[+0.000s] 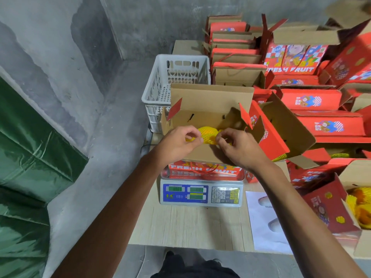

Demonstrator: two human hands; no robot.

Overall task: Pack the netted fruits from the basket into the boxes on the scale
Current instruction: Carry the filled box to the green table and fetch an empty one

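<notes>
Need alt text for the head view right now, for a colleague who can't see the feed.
Both hands, left hand and right hand, pinch a yellow netted fruit over an open cardboard box sitting on a digital scale. A white basket stands behind; red fruit boxes are piled to the right.

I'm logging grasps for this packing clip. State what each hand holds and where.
Both hands pinch the yellow netted fruit over the open box: left hand at its left end, right hand at its right end.
</notes>
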